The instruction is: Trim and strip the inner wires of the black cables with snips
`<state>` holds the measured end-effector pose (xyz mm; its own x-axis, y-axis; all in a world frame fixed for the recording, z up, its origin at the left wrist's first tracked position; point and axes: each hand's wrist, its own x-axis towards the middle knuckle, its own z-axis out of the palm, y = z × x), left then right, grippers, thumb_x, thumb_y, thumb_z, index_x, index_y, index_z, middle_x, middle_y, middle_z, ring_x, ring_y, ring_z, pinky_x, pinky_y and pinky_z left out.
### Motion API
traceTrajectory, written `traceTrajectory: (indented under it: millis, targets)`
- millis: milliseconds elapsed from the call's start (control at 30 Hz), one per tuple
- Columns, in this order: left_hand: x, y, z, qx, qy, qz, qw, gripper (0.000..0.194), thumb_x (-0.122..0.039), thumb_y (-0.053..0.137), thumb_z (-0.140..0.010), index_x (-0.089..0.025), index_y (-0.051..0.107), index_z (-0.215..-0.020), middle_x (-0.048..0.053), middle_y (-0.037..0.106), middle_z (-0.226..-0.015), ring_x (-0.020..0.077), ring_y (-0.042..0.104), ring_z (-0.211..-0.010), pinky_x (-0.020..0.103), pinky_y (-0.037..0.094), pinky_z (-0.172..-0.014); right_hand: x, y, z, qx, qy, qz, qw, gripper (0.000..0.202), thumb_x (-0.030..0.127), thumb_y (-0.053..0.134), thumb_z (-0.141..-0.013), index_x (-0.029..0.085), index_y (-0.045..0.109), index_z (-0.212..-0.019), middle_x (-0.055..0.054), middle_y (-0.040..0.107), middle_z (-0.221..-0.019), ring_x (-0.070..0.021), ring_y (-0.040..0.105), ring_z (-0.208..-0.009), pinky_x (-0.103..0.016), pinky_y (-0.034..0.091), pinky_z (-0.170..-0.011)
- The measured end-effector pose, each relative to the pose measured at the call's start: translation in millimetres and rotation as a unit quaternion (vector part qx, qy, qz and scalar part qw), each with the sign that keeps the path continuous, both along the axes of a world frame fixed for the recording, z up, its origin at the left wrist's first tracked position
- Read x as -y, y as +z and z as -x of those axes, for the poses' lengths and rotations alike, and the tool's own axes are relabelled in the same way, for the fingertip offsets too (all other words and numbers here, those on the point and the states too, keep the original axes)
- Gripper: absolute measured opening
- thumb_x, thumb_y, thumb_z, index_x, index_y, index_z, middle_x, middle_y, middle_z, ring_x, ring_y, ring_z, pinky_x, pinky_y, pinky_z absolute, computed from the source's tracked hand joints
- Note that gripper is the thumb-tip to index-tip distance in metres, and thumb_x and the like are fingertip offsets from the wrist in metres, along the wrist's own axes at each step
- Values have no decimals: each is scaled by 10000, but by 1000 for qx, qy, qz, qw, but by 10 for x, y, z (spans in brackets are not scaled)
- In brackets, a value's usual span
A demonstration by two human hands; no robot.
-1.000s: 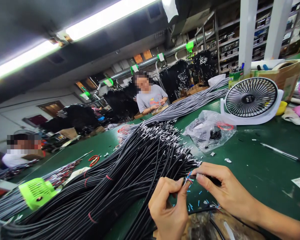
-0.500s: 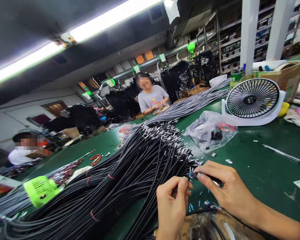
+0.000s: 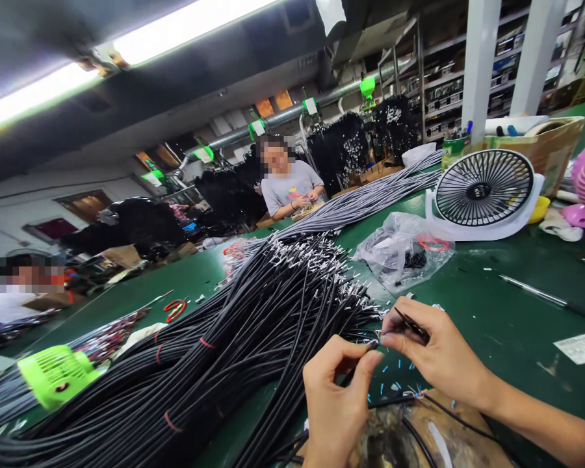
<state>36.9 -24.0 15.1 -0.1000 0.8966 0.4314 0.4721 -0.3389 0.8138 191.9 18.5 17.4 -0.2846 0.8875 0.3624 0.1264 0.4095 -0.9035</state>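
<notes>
My left hand [image 3: 340,390] pinches the end of a black cable [image 3: 372,345] between thumb and fingers. Close on its right, my right hand [image 3: 431,344] has thumb and forefinger pressed together at the wires of that cable end, while a dark tool [image 3: 412,325] lies in the same hand. Under both hands, small blue wire pieces [image 3: 384,369] are scattered on the green table. A large bundle of black cables [image 3: 253,312] with white stripped ends lies to the left of my hands.
Behind my hands are a clear plastic bag [image 3: 400,253] and a white-and-black fan [image 3: 482,188]. A pen [image 3: 533,290] lies at right. A green fan [image 3: 58,377] and red-handled scissors [image 3: 176,310] are at left. One person [image 3: 292,185] sits across the table, another at far left.
My fingertips have come closer together at the cable end. The dark tool has tilted up within my right hand, and the view has shifted slightly.
</notes>
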Motion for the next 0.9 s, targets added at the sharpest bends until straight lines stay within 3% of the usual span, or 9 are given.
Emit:
traceTrajectory:
  millis: [100,233,367,433,567,633,733,800,900]
  targets:
    - [-7,14,37,-29,-11,-40,999,85,-169,646,-762,-170,662,-678,-5,628,-622,127,565,-575,208,425,-546,-1,-20,39,-99,92,125,983,276,403,662,-749,161,534,-713,26,459,-634,-96,367,-541,-227,293,-488]
    - [-33,23,79,-13,-41,-49,998,68,-165,657,-751,-178,663,-685,-6,638,-642,132,577,-591,213,442,-564,-12,-64,84,-187,244,259,916,437,566,662,-676,171,487,-738,85,309,-546,-58,197,-446,-209,170,-404]
    - [-48,-15,39,-17,11,-28,999,82,-176,672,-726,-169,632,-655,-16,590,-598,121,537,-542,198,406,-495,-89,-117,103,-137,115,135,975,332,437,692,-718,155,518,-701,12,456,-671,-102,371,-610,-207,299,-507]
    - [-52,-24,22,-32,35,-22,999,87,-191,653,-743,-162,630,-663,-9,591,-600,124,538,-546,200,404,-503,-117,-144,114,-134,72,132,980,301,421,662,-750,160,513,-727,20,438,-660,-99,359,-587,-205,298,-489]
    - [-49,4,29,-35,0,28,999,186,-260,577,-805,-146,646,-675,13,609,-597,137,540,-551,209,396,-509,-87,-124,97,-120,155,154,968,310,476,564,-796,177,488,-775,67,324,-562,-82,249,-452,-205,238,-388]
    - [-39,21,21,-34,-24,66,997,242,-294,555,-819,-139,642,-654,11,583,-563,131,504,-519,206,359,-472,-50,-78,65,-82,129,62,986,213,371,566,-812,180,493,-753,24,411,-635,-109,357,-531,-222,320,-459]
    - [-35,24,-16,-19,-13,74,997,243,-303,585,-795,-142,593,-613,-3,536,-541,120,463,-506,203,335,-463,-15,-34,48,-36,7,-74,997,101,217,537,-823,179,499,-737,-31,481,-768,-150,436,-699,-265,376,-611]
    - [-48,18,-32,0,9,53,999,234,-287,617,-763,-151,544,-586,-14,511,-541,115,448,-511,201,340,-477,-17,-40,64,-56,17,-18,998,115,253,504,-845,180,476,-761,-2,438,-701,-127,402,-605,-247,359,-539]
    - [-73,14,-18,47,-8,66,997,207,-284,621,-750,-149,545,-613,-17,506,-555,110,440,-511,199,342,-482,-40,-58,85,-84,163,113,977,202,378,474,-857,183,438,-817,66,309,-587,-83,259,-449,-205,261,-396]
